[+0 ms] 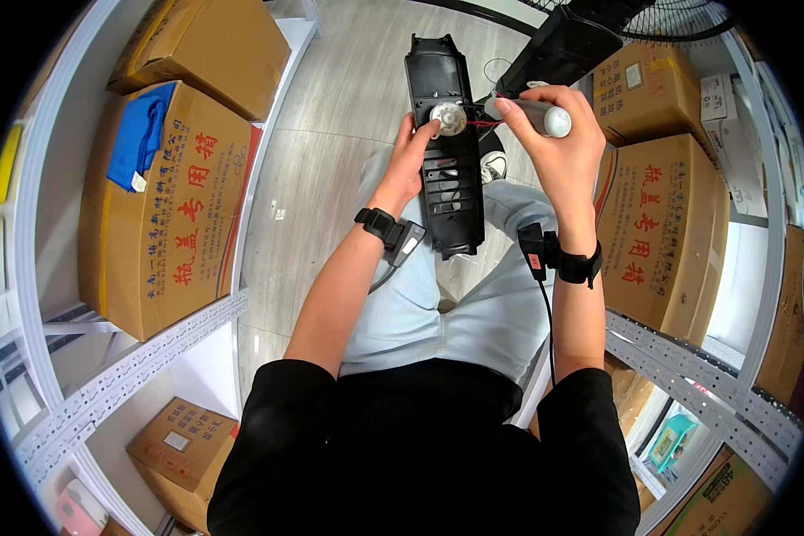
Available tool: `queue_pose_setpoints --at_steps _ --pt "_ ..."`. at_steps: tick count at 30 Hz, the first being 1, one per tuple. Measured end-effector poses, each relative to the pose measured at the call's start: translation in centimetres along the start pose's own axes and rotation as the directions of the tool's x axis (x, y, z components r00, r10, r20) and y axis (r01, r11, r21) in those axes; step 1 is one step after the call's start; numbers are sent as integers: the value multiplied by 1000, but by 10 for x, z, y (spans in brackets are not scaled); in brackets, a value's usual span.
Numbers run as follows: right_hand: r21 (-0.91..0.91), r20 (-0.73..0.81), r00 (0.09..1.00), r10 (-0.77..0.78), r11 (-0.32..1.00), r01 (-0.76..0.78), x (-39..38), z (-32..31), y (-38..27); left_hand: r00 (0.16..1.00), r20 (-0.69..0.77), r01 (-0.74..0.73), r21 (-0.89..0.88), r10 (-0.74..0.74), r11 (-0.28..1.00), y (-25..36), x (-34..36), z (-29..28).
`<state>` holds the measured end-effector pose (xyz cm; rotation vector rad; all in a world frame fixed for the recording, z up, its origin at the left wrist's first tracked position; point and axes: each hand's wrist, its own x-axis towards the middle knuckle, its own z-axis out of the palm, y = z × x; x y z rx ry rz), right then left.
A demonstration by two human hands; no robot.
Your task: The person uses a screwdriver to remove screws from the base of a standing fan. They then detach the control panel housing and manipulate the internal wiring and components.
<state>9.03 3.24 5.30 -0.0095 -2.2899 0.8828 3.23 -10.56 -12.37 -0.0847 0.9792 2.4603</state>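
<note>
My left hand [402, 168] grips the left edge of a long black plastic housing panel [456, 214], its thumb against a white round part [449, 116] set in the panel. Several slots run across the panel below that part. In my right hand [567, 147] is a grey cylindrical tool [538, 114] with a rounded pale end, pointing left towards the panel. Its kind and its far tip are not clear. Thin red wires [482, 123] run from the white part towards the right, close to the tool. The panel hangs above my legs, roughly upright in view.
A black fan stand [567, 49] with a wire grille [679, 22] stands beyond my right hand. Metal shelves flank me, with cardboard boxes [188, 241] at left and another box [657, 232] at right. A blue cloth [140, 134] lies on a left box.
</note>
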Motion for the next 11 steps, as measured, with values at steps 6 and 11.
queue_pose_setpoints --at_steps 6,11 --pt "-102 37 999 39 994 -35 2 -5 -13 999 17 -44 78 43 996 -1 -2 1" --pt "-228 37 975 220 952 -206 5 -10 -26 997 69 -46 41 43 998 -8 3 -12"
